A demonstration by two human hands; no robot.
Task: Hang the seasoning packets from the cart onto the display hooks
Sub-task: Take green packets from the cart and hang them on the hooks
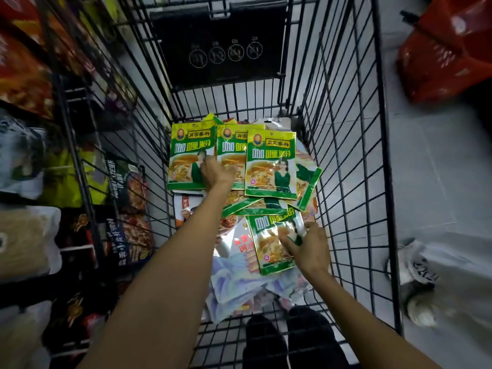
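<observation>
Both bare hands' grips, left [217, 173] and right [310, 247], pinch glossy flat packets [271, 166] in wire cart [346, 129].

The cart [354, 161] is open from above, and both arms reach down through that opening. Black wire walls close in left, right and far end, where a dark panel [218, 46] hangs. Overlapping seasoning packets [269, 166] cover the floor of the basket. Stocked shelves [34, 161] press against the left wall; grey floor [431, 166] lies open to the right.
</observation>
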